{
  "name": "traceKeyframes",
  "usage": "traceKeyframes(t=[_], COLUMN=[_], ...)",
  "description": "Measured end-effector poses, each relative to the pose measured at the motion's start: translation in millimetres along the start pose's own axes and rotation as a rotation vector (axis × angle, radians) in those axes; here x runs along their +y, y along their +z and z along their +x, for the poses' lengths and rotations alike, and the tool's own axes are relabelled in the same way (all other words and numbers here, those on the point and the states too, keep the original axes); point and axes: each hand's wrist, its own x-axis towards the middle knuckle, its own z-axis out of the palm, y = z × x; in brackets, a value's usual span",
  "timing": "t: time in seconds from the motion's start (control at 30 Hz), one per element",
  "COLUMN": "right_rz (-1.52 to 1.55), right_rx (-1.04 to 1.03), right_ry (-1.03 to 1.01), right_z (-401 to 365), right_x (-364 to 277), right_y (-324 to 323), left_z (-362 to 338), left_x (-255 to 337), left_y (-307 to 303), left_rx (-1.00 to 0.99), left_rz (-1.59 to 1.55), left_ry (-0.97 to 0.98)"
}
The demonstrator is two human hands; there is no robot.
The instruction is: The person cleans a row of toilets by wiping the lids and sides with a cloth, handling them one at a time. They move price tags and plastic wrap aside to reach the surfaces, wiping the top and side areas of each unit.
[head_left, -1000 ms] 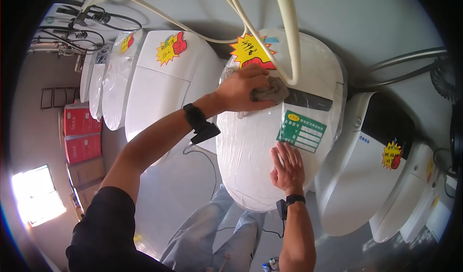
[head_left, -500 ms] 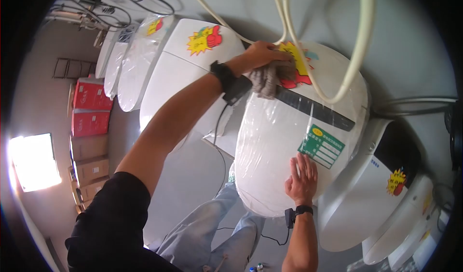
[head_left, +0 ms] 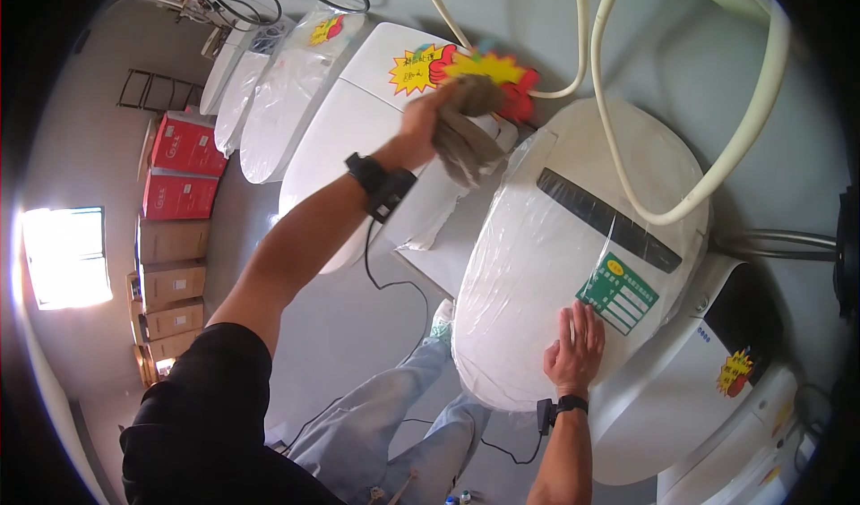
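My left hand [head_left: 419, 129] is closed around a grey-brown cloth [head_left: 468, 138]. A yellow starburst price tag with a red thumbs-up [head_left: 506, 80] is at the same hand, blurred and off the lid; the exact grip on it is hidden. Below, a white toilet [head_left: 515, 281] has its closed lid wrapped in clear plastic film, with a dark strip [head_left: 609, 218] across it. My right hand [head_left: 576, 351] lies on the lid, fingers stretched out, fingertips at the lower edge of a green label [head_left: 618, 293].
A white toilet with its own starburst tag [head_left: 414, 71] stands left, more film-wrapped ones [head_left: 300, 102] beyond. Another toilet with a black top [head_left: 735, 299] stands close on the right. Cream hoses [head_left: 717, 187] loop over the lid. Red boxes [head_left: 184, 147] and cartons [head_left: 175, 277] are stacked far left.
My left hand has moved left, away from the lid, with the cloth. The starburst tag has come off the lid along with it. My right hand stays on the lid by the green label.
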Motion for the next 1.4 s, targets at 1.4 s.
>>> traceKeyframes(t=[1.4], right_rz=[0.116], right_rx=[-0.022], right_ry=[0.053], right_z=[-3.2], right_x=[2.7], right_y=[-1.7], left_z=[63.7], left_x=[-136.5], left_y=[281.9], left_rx=[-0.055], left_rz=[1.370], left_ry=[1.116])
